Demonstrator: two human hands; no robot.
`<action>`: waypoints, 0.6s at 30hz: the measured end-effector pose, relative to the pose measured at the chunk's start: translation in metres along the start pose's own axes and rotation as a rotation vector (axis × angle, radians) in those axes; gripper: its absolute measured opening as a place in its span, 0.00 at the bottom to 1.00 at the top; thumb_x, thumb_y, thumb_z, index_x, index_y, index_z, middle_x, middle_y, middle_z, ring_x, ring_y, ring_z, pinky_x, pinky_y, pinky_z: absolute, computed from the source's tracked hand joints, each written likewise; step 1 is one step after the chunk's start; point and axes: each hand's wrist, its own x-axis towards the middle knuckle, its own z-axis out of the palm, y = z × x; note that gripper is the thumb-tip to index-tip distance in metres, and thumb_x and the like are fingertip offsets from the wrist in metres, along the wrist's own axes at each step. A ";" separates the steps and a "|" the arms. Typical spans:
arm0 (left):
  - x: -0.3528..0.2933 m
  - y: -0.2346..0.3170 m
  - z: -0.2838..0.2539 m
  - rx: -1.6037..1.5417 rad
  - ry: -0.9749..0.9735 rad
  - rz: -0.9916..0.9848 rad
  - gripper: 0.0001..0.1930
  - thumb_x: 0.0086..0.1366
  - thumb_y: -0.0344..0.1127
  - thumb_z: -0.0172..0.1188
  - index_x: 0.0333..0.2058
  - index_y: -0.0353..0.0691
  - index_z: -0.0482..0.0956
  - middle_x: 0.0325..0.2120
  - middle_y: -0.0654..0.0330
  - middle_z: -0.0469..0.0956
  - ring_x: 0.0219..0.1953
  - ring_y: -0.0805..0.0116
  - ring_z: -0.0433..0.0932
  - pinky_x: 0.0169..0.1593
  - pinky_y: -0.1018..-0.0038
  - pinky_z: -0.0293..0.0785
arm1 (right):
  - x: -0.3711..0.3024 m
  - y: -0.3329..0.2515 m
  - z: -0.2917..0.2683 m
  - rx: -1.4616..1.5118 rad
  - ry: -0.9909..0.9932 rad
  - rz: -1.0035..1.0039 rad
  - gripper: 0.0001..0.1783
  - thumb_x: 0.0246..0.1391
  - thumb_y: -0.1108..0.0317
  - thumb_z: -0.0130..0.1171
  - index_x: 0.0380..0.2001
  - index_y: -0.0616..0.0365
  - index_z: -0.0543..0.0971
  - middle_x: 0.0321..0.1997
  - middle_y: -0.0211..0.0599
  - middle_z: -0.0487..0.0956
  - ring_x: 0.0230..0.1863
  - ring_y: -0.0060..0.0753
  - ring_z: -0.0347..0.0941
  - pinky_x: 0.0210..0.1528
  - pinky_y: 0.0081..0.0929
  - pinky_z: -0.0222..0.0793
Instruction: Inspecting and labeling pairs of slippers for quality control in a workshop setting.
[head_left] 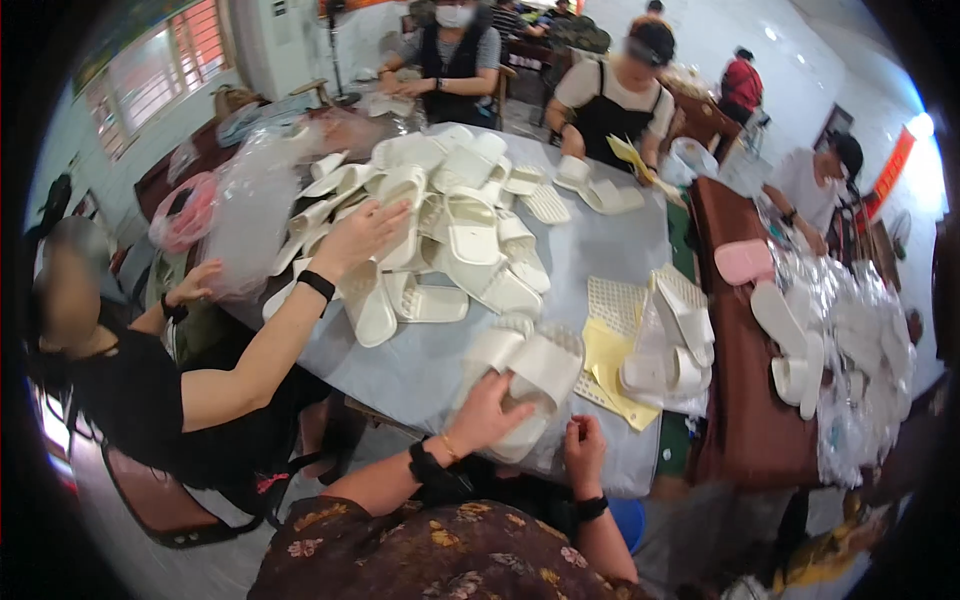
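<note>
A pair of white slide slippers (540, 365) lies side by side at the near edge of the table, slightly blurred. My left hand (487, 415) grips them at their footbeds, with the fingers near the straps and the thumb across one sole. Just right of the pair, my right hand (585, 450) is raised by the table edge with its fingers curled in; nothing shows in it. Beyond the slippers rises a large heap of loose white slippers (470, 225). To the right, yellow paper sheets (607, 360) lie beside slippers in a clear plastic bag (640, 375).
At left, a co-worker's hand (370, 235) reaches into the heap. Another person across the table holds a yellow sheet (630, 155). Clear plastic bags (250, 220) lie at the far left. A brown bench (745, 390) on the right carries more slippers and a pink one (745, 261).
</note>
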 end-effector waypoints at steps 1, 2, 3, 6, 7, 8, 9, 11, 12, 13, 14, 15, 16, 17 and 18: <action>0.003 0.000 -0.010 -0.002 -0.036 0.005 0.29 0.61 0.45 0.61 0.56 0.33 0.69 0.45 0.49 0.76 0.49 0.53 0.74 0.55 0.63 0.68 | 0.001 -0.005 0.001 0.016 0.000 -0.003 0.06 0.57 0.68 0.58 0.35 0.60 0.77 0.21 0.36 0.76 0.21 0.30 0.72 0.27 0.29 0.69; 0.007 0.000 -0.019 -0.537 -0.050 -0.040 0.25 0.64 0.40 0.58 0.56 0.33 0.69 0.48 0.50 0.75 0.51 0.58 0.74 0.56 0.65 0.68 | 0.001 -0.007 0.000 0.012 0.023 0.022 0.06 0.57 0.68 0.58 0.35 0.60 0.77 0.21 0.36 0.76 0.21 0.30 0.72 0.27 0.29 0.69; 0.009 -0.004 -0.029 -1.064 -0.050 -0.101 0.21 0.66 0.36 0.56 0.55 0.33 0.69 0.51 0.51 0.75 0.53 0.62 0.73 0.56 0.67 0.69 | 0.003 -0.008 0.001 0.018 0.003 0.029 0.06 0.57 0.69 0.58 0.35 0.60 0.77 0.21 0.37 0.77 0.21 0.30 0.73 0.27 0.29 0.69; -0.011 -0.020 -0.058 -1.640 0.027 -0.135 0.18 0.72 0.35 0.44 0.56 0.32 0.69 0.49 0.53 0.77 0.48 0.61 0.79 0.50 0.69 0.77 | 0.002 -0.002 0.003 0.019 0.015 0.016 0.06 0.56 0.69 0.58 0.35 0.60 0.77 0.20 0.37 0.76 0.21 0.30 0.73 0.27 0.29 0.69; -0.010 -0.022 -0.058 -1.636 0.019 -0.138 0.18 0.72 0.35 0.44 0.56 0.32 0.69 0.49 0.53 0.77 0.48 0.61 0.79 0.50 0.69 0.77 | 0.001 0.001 0.004 0.019 0.027 0.011 0.05 0.56 0.70 0.59 0.34 0.60 0.77 0.20 0.37 0.76 0.21 0.30 0.73 0.26 0.29 0.68; -0.036 -0.033 -0.059 -1.636 0.012 -0.142 0.18 0.72 0.35 0.44 0.56 0.32 0.69 0.49 0.53 0.77 0.48 0.61 0.79 0.50 0.69 0.77 | 0.001 0.002 0.004 0.023 0.036 0.004 0.05 0.56 0.70 0.59 0.34 0.59 0.77 0.19 0.37 0.76 0.20 0.30 0.72 0.25 0.29 0.68; -0.071 -0.046 -0.060 -1.637 -0.002 -0.147 0.18 0.72 0.35 0.44 0.56 0.32 0.69 0.49 0.53 0.77 0.48 0.61 0.79 0.50 0.69 0.78 | 0.001 0.002 0.001 0.028 0.044 0.009 0.05 0.56 0.70 0.59 0.34 0.59 0.77 0.19 0.37 0.76 0.20 0.30 0.72 0.25 0.29 0.68; -0.096 -0.057 -0.064 -1.643 -0.003 -0.154 0.18 0.72 0.35 0.44 0.56 0.32 0.69 0.49 0.53 0.77 0.48 0.61 0.79 0.50 0.69 0.78 | -0.001 0.003 0.003 0.009 0.051 -0.006 0.05 0.55 0.70 0.60 0.33 0.59 0.77 0.18 0.38 0.76 0.19 0.31 0.72 0.25 0.29 0.68; -0.099 -0.058 -0.064 -1.648 -0.007 -0.159 0.19 0.72 0.35 0.44 0.56 0.32 0.69 0.49 0.53 0.77 0.48 0.61 0.79 0.50 0.69 0.78 | -0.002 0.003 0.003 0.010 0.050 -0.004 0.05 0.55 0.70 0.60 0.33 0.59 0.77 0.18 0.38 0.76 0.19 0.31 0.72 0.25 0.29 0.68; -0.100 -0.060 -0.064 -1.654 -0.011 -0.164 0.19 0.72 0.35 0.43 0.56 0.32 0.69 0.49 0.53 0.77 0.47 0.61 0.79 0.50 0.69 0.78 | -0.002 0.002 0.003 0.016 0.055 -0.013 0.05 0.55 0.70 0.60 0.33 0.59 0.77 0.19 0.39 0.76 0.19 0.33 0.72 0.25 0.30 0.68; -0.098 -0.060 -0.065 -1.659 -0.012 -0.167 0.19 0.72 0.35 0.43 0.56 0.32 0.69 0.49 0.53 0.77 0.47 0.61 0.79 0.50 0.69 0.78 | -0.002 0.002 0.004 0.023 0.058 -0.024 0.05 0.55 0.70 0.60 0.33 0.58 0.77 0.19 0.39 0.76 0.19 0.35 0.73 0.25 0.31 0.68; -0.101 -0.059 -0.063 -1.665 -0.014 -0.170 0.19 0.72 0.35 0.43 0.56 0.32 0.69 0.49 0.53 0.77 0.47 0.61 0.79 0.50 0.69 0.78 | -0.002 0.002 0.004 0.025 0.056 -0.024 0.05 0.55 0.70 0.60 0.33 0.58 0.77 0.19 0.39 0.76 0.19 0.35 0.73 0.25 0.31 0.68; -0.099 -0.059 -0.063 -1.670 -0.015 -0.172 0.19 0.72 0.35 0.43 0.56 0.32 0.69 0.49 0.53 0.77 0.47 0.61 0.79 0.49 0.69 0.78 | -0.002 0.002 0.004 0.003 0.051 -0.029 0.05 0.55 0.69 0.60 0.33 0.58 0.77 0.19 0.40 0.77 0.20 0.37 0.74 0.25 0.32 0.68; -0.097 -0.060 -0.064 -1.676 -0.019 -0.174 0.19 0.72 0.35 0.43 0.57 0.32 0.69 0.49 0.53 0.77 0.47 0.61 0.79 0.49 0.69 0.78 | -0.001 0.003 0.005 -0.019 0.047 -0.033 0.05 0.54 0.69 0.60 0.33 0.58 0.77 0.20 0.40 0.77 0.20 0.39 0.75 0.25 0.33 0.69; -0.100 -0.062 -0.064 -1.681 -0.023 -0.176 0.19 0.72 0.35 0.43 0.57 0.32 0.69 0.49 0.53 0.77 0.47 0.61 0.79 0.49 0.69 0.78 | -0.001 0.004 0.005 -0.018 0.047 -0.034 0.05 0.54 0.69 0.60 0.33 0.58 0.77 0.20 0.40 0.77 0.20 0.39 0.75 0.25 0.33 0.69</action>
